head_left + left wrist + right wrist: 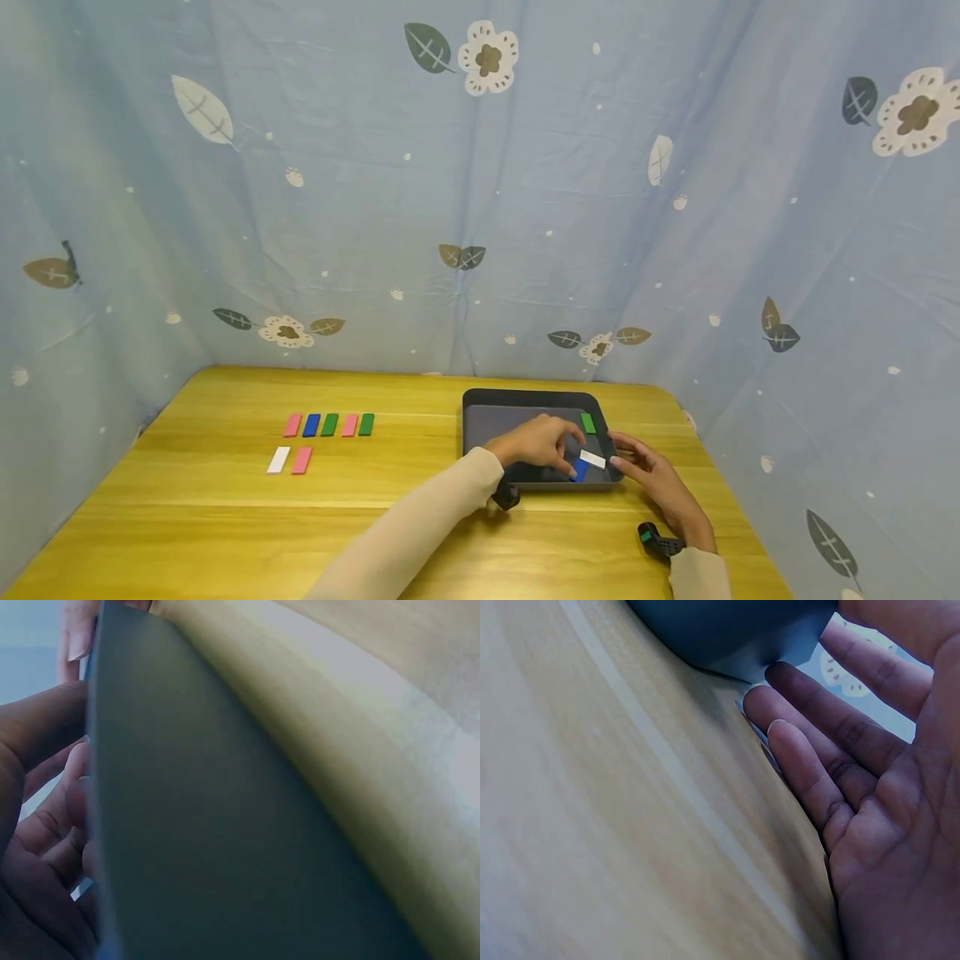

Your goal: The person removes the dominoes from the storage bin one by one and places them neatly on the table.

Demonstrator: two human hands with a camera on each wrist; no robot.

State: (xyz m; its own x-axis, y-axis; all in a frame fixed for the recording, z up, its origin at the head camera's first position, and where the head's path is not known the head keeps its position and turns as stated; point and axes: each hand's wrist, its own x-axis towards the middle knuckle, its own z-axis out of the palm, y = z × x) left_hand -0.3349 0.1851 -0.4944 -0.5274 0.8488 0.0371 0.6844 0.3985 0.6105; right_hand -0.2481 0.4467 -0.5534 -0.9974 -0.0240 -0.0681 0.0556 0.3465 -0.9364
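Blue tile in the near right part of the dark tray, just beside the white tile; cannot tell whether touching. Left hand over the tray floor, thumb at the blue tile, index finger apart from thumb; cannot tell whether pinching or only touching, with fingertips hidden behind a dark wall in the left wrist view. Likely fault here: white tile knocked aside, owing to closeness to the thumb. Likewise possible: blue tile slipping loose, owing to a thin, flat form with little edge for pinching.

Right hand at the tray's right rim, fingers loosely extended, gripping no tile. Possible consequence of uneven pressing there: tray shifting on the table. Green tile farther back in the tray, clear of both hands. Black wrist device close to the near rim; could catch on lifting and jolt the tray.

Well to the left, on the table: far row of five tiles; nearer, a second white tile beside a pink tile. Behind: patterned curtain.
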